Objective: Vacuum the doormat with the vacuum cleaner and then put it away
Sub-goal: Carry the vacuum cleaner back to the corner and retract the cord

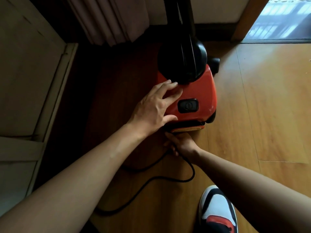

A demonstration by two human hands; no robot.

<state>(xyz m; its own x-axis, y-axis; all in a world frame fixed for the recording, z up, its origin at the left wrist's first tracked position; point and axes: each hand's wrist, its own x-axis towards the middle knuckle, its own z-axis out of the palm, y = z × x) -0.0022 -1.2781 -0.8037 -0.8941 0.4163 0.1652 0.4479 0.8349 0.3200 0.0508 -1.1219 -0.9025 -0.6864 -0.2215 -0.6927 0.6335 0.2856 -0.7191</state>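
Vacuum (198, 91) stands on the floor, its long axis running away from the person, hose end far. Left hand (154, 108) rests on it with fingers spread wide. Right hand (181, 143) fingers grip the cord (191, 167) at the near end.

L hand (156, 105) flat on red vac (200, 91), R hand (182, 143) gripping black cord (191, 167) at its rear.

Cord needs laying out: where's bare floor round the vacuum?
Widest bare patch: light wooden floor right of the red canister vacuum cleaner, up to the doorway. A shaded strip between it and the pale cabinet. Crowded near side: right hand gripping the black cord, its loops, the white sneaker.
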